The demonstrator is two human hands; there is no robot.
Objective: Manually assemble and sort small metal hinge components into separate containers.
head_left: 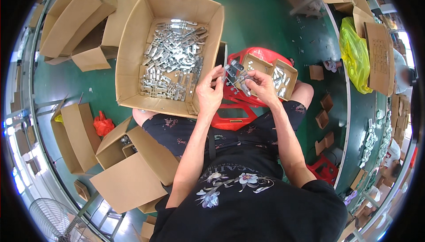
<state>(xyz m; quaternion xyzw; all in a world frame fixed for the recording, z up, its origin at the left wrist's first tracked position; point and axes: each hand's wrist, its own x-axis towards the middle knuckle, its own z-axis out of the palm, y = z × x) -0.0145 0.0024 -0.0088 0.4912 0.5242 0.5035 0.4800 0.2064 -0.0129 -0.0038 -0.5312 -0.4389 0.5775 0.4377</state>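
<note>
My left hand (pixel 210 93) is curled, its thumb and fingertips at the left edge of a bunch of silvery metal fittings (pixel 233 70). From the other side my right hand (pixel 264 88) pinches a small metal piece of the same bunch. The fittings are held above a red plastic stool (pixel 237 95) between my knees. Just beyond, on the stool, sit small cardboard trays; the right tray (pixel 290 74) contains shiny metal parts. To the left stands a large open cardboard box (pixel 128 65) with a heap of flat metal fittings (pixel 175 51). The fingers partly hide the held pieces.
Empty cardboard boxes (pixel 75 21) are stacked at the far left, with more open cartons (pixel 133 180) near my left side. A red plastic bag (pixel 103 124) lies between them. On the right, a long workbench edge (pixel 343 131) runs past a yellow-green bag (pixel 354 56) and small boxes.
</note>
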